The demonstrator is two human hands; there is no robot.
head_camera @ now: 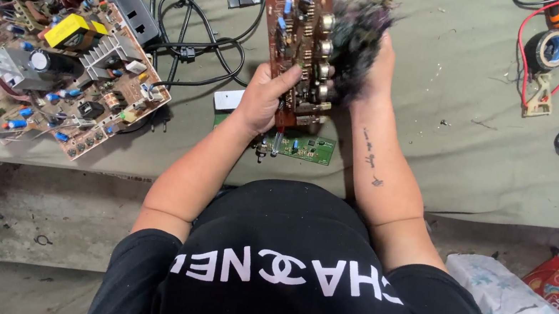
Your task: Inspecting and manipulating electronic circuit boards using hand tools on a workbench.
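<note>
Left hand clamps the brown circuit board by its lower edge; it looks stiff, light, fragile. Right hand is closed around a blurred dark brush at the board's face.

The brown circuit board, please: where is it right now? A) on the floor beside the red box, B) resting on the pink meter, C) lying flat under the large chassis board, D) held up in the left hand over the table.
D: the left hand grips the brown circuit board at its lower edge, above the table, while the right hand holds a dark blurred brush against it.
</note>
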